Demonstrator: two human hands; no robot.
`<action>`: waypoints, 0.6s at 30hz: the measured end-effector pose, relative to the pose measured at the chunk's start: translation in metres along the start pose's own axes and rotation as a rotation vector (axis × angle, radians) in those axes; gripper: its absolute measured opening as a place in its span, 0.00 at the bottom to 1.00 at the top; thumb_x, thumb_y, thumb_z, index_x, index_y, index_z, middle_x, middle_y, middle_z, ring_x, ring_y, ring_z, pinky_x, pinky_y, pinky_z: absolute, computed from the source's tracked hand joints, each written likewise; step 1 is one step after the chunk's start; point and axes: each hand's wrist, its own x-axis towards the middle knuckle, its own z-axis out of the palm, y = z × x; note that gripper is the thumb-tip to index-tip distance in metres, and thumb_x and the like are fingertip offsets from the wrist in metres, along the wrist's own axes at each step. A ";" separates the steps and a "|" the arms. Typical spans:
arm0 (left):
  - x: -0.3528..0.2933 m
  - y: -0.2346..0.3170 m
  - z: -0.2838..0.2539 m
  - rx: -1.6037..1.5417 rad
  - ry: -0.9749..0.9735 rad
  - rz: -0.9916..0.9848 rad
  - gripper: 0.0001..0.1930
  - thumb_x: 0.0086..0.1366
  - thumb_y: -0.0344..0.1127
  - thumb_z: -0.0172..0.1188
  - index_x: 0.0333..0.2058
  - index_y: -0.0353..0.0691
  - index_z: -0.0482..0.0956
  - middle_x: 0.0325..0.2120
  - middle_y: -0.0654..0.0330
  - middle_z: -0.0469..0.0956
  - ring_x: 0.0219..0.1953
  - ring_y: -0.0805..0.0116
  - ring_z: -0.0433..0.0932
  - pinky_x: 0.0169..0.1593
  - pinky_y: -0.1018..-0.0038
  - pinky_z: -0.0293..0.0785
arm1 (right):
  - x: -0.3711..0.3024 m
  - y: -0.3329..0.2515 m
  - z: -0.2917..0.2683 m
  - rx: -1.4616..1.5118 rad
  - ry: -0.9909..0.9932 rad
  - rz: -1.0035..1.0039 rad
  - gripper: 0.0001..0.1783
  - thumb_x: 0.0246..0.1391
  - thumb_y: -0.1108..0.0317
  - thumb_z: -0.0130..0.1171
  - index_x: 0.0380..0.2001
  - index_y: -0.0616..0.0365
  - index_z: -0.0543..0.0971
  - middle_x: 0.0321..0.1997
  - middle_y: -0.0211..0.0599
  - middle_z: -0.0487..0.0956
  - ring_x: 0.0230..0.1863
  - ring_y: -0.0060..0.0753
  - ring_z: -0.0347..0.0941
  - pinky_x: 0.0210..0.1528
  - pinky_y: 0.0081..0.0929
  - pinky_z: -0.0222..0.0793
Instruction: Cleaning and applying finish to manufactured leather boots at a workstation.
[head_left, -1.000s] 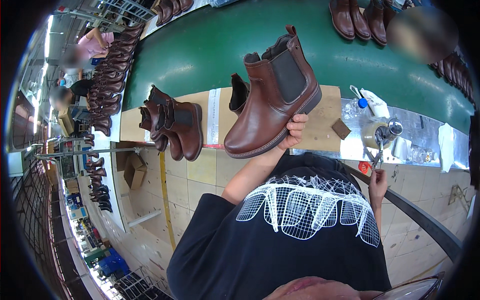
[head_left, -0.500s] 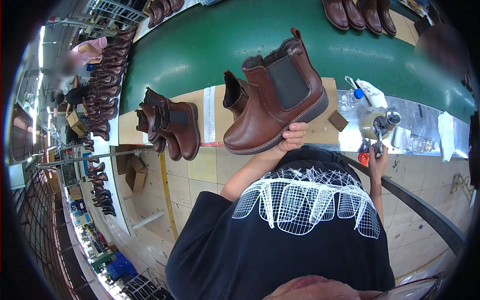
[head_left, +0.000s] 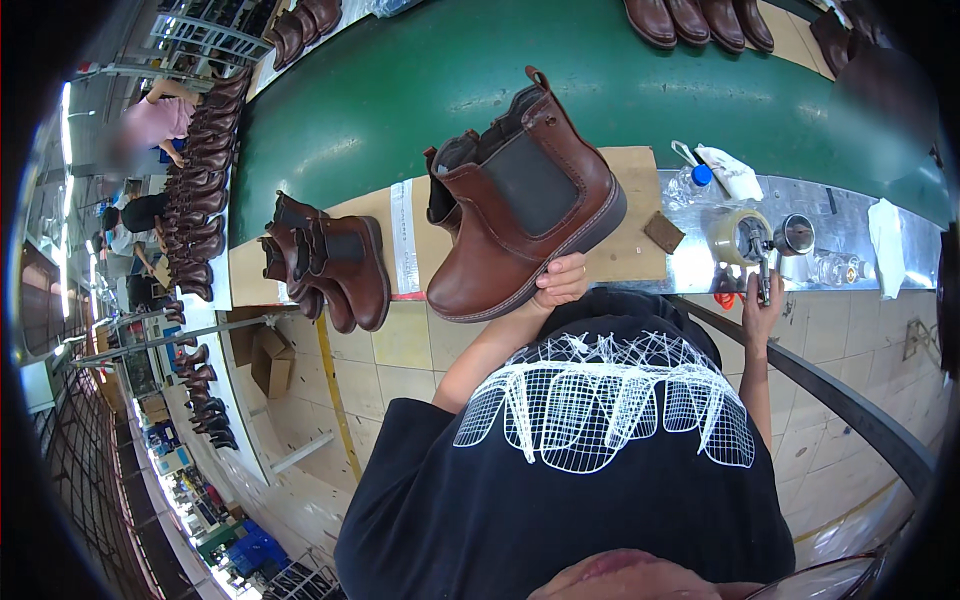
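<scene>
A brown leather ankle boot (head_left: 500,210) with dark elastic side panels is held up in front of me, toe to the left. My left hand (head_left: 562,280) is closed on its sole from below. Another brown boot (head_left: 443,200) shows partly behind it. My right hand (head_left: 762,312) is wrapped round the handle of a spray gun (head_left: 764,268) with a metal cup (head_left: 795,234), at the bench's front edge. Beside the gun, a pale round container or ring (head_left: 738,237) stands on the metal surface.
Several brown boots (head_left: 345,270) stand on cardboard (head_left: 630,220) to the left. Beyond lies a green belt (head_left: 400,110) with more boots (head_left: 690,22). A blue-capped bottle (head_left: 692,184), brown block (head_left: 663,232) and white cloth (head_left: 886,245) lie rightward. A dark bar (head_left: 840,405) crosses below the bench.
The whole view has shifted slightly left. The boot has moved a little left and down, still in my left hand. The spray gun sits slightly farther right relative to the round container.
</scene>
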 end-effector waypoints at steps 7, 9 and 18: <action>0.003 0.009 -0.006 0.041 -0.070 -0.147 0.07 0.61 0.25 0.60 0.23 0.35 0.80 0.14 0.57 0.79 0.15 0.71 0.74 0.19 0.83 0.70 | 0.001 -0.037 -0.024 0.039 -0.026 -0.039 0.09 0.56 0.77 0.61 0.39 0.69 0.76 0.53 0.46 0.74 0.50 0.37 0.73 0.51 0.31 0.68; 0.003 0.011 -0.008 0.039 -0.079 -0.158 0.07 0.61 0.25 0.60 0.23 0.35 0.80 0.15 0.57 0.79 0.16 0.71 0.74 0.20 0.82 0.71 | 0.000 -0.057 -0.029 0.072 -0.043 -0.043 0.11 0.57 0.77 0.59 0.43 0.70 0.76 0.50 0.44 0.76 0.48 0.32 0.74 0.50 0.28 0.69; -0.001 0.012 -0.016 0.031 -0.116 -0.159 0.07 0.61 0.25 0.60 0.23 0.33 0.80 0.16 0.56 0.80 0.16 0.70 0.76 0.22 0.81 0.74 | 0.010 -0.127 -0.040 0.370 -0.172 0.148 0.11 0.63 0.75 0.52 0.48 0.68 0.73 0.40 0.35 0.79 0.38 0.16 0.71 0.40 0.16 0.66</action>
